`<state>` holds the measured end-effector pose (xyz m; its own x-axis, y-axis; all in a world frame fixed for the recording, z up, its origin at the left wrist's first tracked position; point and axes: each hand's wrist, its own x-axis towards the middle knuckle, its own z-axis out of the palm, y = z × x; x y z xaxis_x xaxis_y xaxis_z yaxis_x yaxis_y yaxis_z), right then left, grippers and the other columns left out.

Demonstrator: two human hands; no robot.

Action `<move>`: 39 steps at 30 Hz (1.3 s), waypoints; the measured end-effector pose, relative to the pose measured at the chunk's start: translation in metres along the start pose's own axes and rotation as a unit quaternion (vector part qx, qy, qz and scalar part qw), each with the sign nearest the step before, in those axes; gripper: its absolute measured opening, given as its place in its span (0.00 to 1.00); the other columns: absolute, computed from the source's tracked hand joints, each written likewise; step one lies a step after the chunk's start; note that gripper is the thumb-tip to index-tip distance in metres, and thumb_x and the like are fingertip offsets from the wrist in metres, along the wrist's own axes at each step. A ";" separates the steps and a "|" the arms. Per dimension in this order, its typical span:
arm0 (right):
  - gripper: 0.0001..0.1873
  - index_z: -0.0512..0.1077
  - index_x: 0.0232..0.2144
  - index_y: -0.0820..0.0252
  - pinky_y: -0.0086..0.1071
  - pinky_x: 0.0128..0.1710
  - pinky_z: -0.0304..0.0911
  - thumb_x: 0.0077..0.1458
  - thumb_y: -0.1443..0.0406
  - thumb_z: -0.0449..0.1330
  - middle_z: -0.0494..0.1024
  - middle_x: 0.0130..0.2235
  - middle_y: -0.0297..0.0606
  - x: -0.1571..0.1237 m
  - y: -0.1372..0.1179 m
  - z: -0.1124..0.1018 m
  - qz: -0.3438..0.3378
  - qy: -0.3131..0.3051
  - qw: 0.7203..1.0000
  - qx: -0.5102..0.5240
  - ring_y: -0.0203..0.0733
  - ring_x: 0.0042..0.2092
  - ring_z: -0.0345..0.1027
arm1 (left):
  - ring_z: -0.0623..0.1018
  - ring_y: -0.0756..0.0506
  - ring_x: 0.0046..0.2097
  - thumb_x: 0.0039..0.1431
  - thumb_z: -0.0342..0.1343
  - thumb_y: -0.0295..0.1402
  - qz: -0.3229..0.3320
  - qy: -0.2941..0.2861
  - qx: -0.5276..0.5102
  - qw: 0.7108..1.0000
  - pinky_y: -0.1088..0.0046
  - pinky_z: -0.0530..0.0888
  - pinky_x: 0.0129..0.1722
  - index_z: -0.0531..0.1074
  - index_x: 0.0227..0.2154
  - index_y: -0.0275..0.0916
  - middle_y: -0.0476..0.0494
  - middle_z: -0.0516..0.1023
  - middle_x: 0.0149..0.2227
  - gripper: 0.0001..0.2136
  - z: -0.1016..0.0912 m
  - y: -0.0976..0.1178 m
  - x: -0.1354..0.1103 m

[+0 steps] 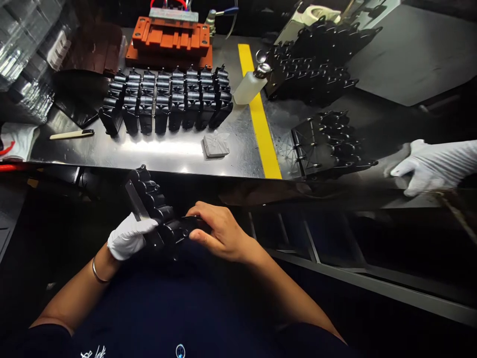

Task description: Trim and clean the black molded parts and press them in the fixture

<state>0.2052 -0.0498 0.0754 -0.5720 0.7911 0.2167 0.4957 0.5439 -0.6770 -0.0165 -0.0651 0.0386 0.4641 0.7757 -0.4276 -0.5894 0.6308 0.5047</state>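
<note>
Below the table's front edge I hold a stack of black moulded plastic parts between both hands. My left hand, in a white glove, is wrapped round the stack's lower left side. My right hand is bare and its fingers pinch the stack's right end. The stack tilts up to the left, over my lap.
On the steel table stand rows of black parts, an orange fixture, a white folded cloth, a plastic bottle and a yellow stripe. More black parts lie right. Another person's gloved hand rests at far right.
</note>
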 end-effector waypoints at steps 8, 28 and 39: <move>0.28 0.58 0.15 0.59 0.30 0.22 0.43 0.61 0.49 0.51 0.57 0.18 0.29 0.006 0.001 0.012 -0.122 0.064 0.988 -0.067 0.31 0.22 0.49 | 0.79 0.36 0.44 0.44 0.67 0.31 0.010 0.015 -0.016 1.000 0.57 0.73 0.50 0.75 0.44 0.34 0.39 0.81 0.39 0.21 0.006 -0.008 0.001; 0.29 0.66 0.20 0.60 0.31 0.24 0.49 0.65 0.50 0.41 0.63 0.20 0.35 0.013 0.011 0.016 -0.062 0.112 0.983 -0.129 0.35 0.24 0.55 | 0.81 0.51 0.37 0.68 0.41 0.28 -0.134 0.137 -0.290 0.938 0.78 0.76 0.46 0.75 0.42 0.34 0.45 0.82 0.34 0.16 0.025 -0.005 0.001; 0.19 0.71 0.23 0.60 0.29 0.22 0.47 0.62 0.59 0.52 0.65 0.19 0.32 0.026 0.017 -0.020 -0.101 0.014 0.982 -0.157 0.32 0.22 0.56 | 0.82 0.51 0.36 0.68 0.41 0.29 -0.152 0.132 -0.300 0.932 0.81 0.77 0.39 0.73 0.44 0.34 0.46 0.82 0.33 0.15 0.023 0.004 -0.002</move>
<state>0.2118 -0.0147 0.0831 -0.6635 0.6633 0.3460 0.5533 0.7464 -0.3698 -0.0041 -0.0636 0.0588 0.5382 0.4808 -0.6922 -0.7577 0.6357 -0.1476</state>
